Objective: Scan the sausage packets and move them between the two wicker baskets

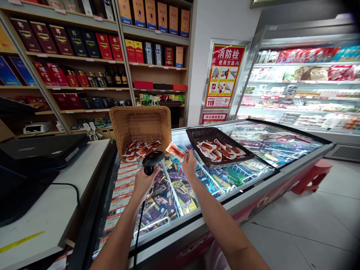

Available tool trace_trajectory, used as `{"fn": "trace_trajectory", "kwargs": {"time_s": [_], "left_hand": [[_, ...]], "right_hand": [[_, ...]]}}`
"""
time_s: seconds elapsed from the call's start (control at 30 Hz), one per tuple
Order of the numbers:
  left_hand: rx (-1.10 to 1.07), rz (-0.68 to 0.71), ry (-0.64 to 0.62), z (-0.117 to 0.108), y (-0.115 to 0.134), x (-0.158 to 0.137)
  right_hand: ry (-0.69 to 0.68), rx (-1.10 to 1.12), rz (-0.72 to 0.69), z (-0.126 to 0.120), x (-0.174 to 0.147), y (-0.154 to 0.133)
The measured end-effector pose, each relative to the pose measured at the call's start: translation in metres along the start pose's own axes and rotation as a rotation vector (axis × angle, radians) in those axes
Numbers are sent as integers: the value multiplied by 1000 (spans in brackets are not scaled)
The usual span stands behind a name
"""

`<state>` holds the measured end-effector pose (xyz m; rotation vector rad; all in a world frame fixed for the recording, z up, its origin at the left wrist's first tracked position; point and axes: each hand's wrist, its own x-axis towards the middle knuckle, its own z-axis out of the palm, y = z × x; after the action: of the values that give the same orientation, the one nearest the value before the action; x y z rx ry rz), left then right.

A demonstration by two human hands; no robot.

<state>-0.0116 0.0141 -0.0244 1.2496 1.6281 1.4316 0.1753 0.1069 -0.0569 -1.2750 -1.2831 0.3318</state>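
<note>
My left hand [144, 183] is closed around the handle of a black barcode scanner [153, 159], whose cord hangs down toward the freezer's front edge. Between the fingertips of my right hand [189, 165] is a vacuum-packed sausage [176, 151], held up just right of the scanner head. A tan wicker basket [165, 116], tipped toward me on the left, has several similar packets [140, 150] inside. On the right, a dark brown woven tray [194, 132] holds several more packets [221, 150]. Both containers rest on the glass top of the chest freezer.
The chest freezer [239, 198] shows ice-cream packs under its glass. At left is a white counter [84, 165] with black equipment [45, 150]. Shelves of boxed bottles [81, 41] stand behind, a lit refrigerated display [303, 82] at far right, and a red stool [312, 176] on the floor.
</note>
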Motion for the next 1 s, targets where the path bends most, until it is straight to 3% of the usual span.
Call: {"fn": "trace_trajectory", "kwargs": {"time_s": [0.5, 0.63, 0.8, 1.0], "left_hand": [[39, 24, -22, -5, -11, 7], [46, 27, -2, -6, -7, 5], [51, 41, -83, -6, -1, 1], [-14, -51, -120, -2, 14, -6]], "right_hand": [[-37, 36, 82, 3, -1, 3], [-20, 6, 49, 3, -1, 3], [-14, -48, -17, 4, -1, 5], [-40, -35, 2, 0, 0, 4]]}}
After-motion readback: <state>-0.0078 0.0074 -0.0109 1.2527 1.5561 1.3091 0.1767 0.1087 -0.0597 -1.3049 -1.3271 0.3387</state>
